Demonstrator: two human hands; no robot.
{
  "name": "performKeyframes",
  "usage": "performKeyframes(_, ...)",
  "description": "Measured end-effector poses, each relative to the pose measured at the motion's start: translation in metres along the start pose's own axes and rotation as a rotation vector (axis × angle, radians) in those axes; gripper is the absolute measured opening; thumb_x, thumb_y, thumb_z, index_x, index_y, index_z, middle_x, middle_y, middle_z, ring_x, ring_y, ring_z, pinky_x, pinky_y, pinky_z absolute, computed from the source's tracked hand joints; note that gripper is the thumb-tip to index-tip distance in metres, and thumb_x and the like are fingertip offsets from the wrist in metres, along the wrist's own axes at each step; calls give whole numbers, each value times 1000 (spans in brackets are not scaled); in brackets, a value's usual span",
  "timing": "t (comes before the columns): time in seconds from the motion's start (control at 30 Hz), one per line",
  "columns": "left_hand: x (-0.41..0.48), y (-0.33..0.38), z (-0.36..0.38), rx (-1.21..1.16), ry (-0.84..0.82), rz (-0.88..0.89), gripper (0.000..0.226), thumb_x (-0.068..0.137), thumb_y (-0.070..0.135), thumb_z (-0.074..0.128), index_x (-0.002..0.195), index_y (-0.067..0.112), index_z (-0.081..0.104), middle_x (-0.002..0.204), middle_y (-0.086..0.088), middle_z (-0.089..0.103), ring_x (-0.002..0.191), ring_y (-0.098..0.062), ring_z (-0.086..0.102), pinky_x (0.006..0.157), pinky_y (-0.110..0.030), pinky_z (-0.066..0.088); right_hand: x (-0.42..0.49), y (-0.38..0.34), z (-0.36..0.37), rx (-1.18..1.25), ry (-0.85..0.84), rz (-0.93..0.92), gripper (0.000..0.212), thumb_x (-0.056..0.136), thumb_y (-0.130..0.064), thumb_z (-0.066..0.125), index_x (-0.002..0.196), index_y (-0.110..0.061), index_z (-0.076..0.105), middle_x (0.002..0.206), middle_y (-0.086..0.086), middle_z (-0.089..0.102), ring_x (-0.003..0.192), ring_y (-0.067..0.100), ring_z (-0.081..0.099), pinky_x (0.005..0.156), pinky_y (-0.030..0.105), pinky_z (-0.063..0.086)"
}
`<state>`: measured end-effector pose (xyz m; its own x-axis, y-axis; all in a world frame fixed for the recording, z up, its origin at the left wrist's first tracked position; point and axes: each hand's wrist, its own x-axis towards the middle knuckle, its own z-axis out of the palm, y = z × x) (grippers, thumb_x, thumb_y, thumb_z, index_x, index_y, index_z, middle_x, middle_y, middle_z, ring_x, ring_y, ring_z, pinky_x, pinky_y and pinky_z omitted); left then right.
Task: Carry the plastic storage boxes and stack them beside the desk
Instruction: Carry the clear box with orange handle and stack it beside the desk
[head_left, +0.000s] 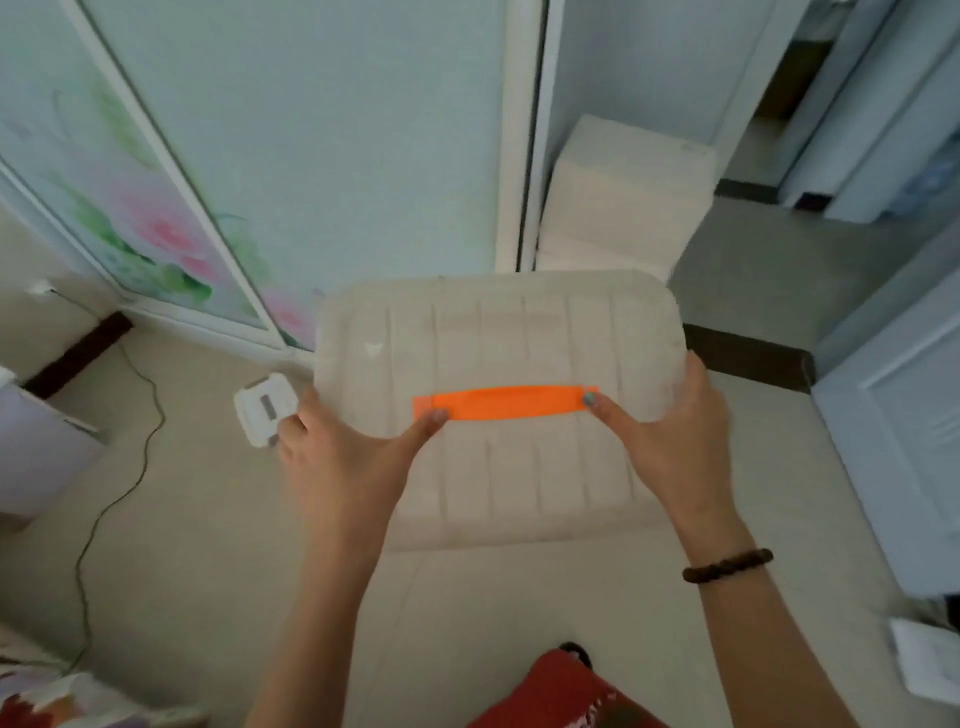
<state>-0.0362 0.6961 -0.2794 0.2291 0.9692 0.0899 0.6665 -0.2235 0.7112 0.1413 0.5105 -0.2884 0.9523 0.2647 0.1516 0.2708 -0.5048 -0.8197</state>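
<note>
A translucent white plastic storage box (498, 338) with a ribbed lid and an orange handle (506, 402) is held above the floor in the middle of the view. My left hand (337, 447) grips its left side, thumb on the lid at the handle's left end. My right hand (670, 421) grips the right side, thumb at the handle's right end. A second white box (618, 202) stands on the floor behind, against the wall corner.
A white power strip (265, 410) with a dark cable (130, 467) lies on the floor left of the box. A flowered sliding glass door (156, 208) stands at the left. Pale blue furniture (893, 415) lines the right side. A white object (930, 665) lies at the lower right.
</note>
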Motion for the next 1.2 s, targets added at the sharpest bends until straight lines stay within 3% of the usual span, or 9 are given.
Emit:
performKeyframes(0.07, -8, 28, 28, -12, -42, 47, 127, 44, 75, 78, 140, 4, 36, 132, -22, 47, 125, -38, 42, 100, -46, 38, 18, 19, -27, -25, 44, 35, 86, 57, -71, 77, 124, -25, 48, 113, -9, 55, 116, 25, 54, 99, 45, 47)
performKeyframes(0.17, -23, 69, 68, -12, -105, 91, 128, 44, 77, 76, 142, 6, 34, 133, -21, 47, 128, -37, 40, 100, -46, 38, 42, 47, -63, -51, 81, 90, 84, 59, -70, 79, 125, -24, 50, 117, -4, 61, 114, 26, 55, 97, 49, 48)
performKeyframes(0.53, -99, 205, 211, -50, -440, 356, 132, 41, 81, 73, 143, 7, 33, 131, -19, 45, 126, -37, 38, 99, -50, 39, 71, 159, -199, -80, 409, 444, 122, 62, -71, 78, 157, -22, 20, 153, 9, 37, 142, 29, 33, 113, 46, 32)
performKeyframes(0.73, -158, 267, 273, -41, -654, 538, 139, 36, 86, 64, 145, 7, 30, 135, -21, 43, 127, -39, 37, 102, -50, 36, 49, 200, -267, -116, 621, 624, 119, 63, -69, 78, 156, -19, 22, 150, 11, 39, 142, 29, 32, 114, 47, 33)
performKeyframes(0.93, -226, 329, 339, -52, -915, 740, 131, 44, 81, 73, 147, 16, 27, 146, -13, 38, 135, -34, 33, 105, -53, 33, 26, 237, -320, -171, 873, 832, 118, 64, -68, 78, 156, -20, 21, 151, 10, 38, 143, 29, 29, 113, 47, 32)
performKeyframes(1.2, -331, 418, 409, -68, -1141, 1071, 122, 43, 72, 80, 138, 7, 38, 132, -20, 48, 124, -38, 39, 96, -47, 39, 2, 270, -376, -186, 1221, 1056, 116, 63, -68, 79, 155, -23, 25, 149, 6, 41, 140, 28, 32, 111, 46, 34)
